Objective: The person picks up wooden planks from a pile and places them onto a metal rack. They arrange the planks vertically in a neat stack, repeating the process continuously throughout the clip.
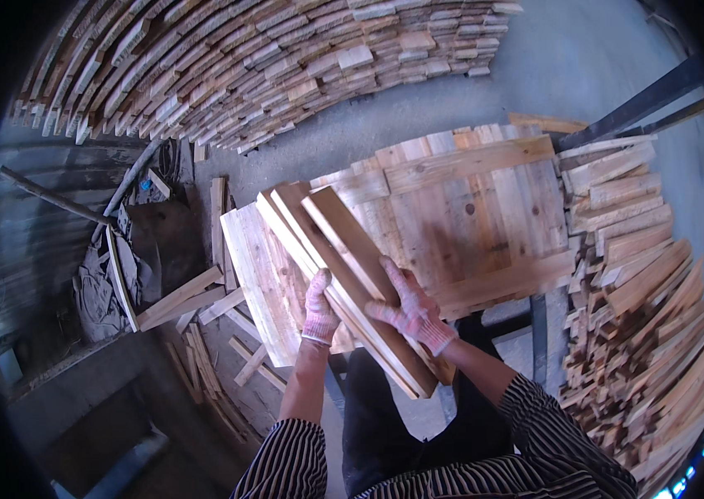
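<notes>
A small bundle of wooden boards [331, 270] is held between my two gloved hands, tilted from upper left to lower right. My left hand [319, 309] grips the bundle's left side, thumb pointing up along the edge. On the other side my right hand [411, 311] presses against the boards with its fingers spread around them. Under the bundle lies a panel of pale planks [485, 200] side by side, with crosswise boards [502, 274] along its near and far edges. Part of the panel is hidden by the bundle.
A tall stack of boards [285, 58] fills the far side. To the right rises a pile of short wood pieces [635, 308]. Loose offcuts [202, 366] lie on the floor at left, near a dark heap with poles [131, 191]. Dark metal legs [538, 337] show below the panel.
</notes>
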Motion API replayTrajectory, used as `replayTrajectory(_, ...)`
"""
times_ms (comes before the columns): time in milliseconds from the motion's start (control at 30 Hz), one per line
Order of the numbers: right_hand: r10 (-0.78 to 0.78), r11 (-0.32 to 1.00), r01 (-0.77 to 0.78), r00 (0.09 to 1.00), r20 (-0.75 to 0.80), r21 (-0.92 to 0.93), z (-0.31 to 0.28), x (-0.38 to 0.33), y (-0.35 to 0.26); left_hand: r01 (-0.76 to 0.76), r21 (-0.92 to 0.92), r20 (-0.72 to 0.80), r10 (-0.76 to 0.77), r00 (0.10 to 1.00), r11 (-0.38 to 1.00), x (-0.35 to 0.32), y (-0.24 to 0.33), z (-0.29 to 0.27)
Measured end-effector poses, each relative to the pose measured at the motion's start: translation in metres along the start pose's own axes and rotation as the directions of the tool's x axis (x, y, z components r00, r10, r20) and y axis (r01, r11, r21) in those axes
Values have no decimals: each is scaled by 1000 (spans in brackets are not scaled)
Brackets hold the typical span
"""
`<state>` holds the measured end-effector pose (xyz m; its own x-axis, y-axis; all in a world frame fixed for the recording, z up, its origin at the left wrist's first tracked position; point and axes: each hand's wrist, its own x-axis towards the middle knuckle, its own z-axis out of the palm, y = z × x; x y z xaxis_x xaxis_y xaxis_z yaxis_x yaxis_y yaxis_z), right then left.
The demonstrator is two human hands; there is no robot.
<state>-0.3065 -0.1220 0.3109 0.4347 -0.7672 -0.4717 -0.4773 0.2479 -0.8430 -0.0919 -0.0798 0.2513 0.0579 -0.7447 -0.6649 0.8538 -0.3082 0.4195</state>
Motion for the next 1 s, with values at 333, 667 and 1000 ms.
replayTrajectory(333,47,879,-184,951,-305,-439,147,126,63,141,191,-120,-119,986,972,26,73,-169)
replayTrajectory(667,107,993,-96,975,-194,67,184,57,-2,165,197,-81,-152,985,966,24,66,-124)
replayTrajectory(1000,-88,861,-182,866,-492,-474,110,110,78,169,327,-182,-114,977,930,82,63,-133)
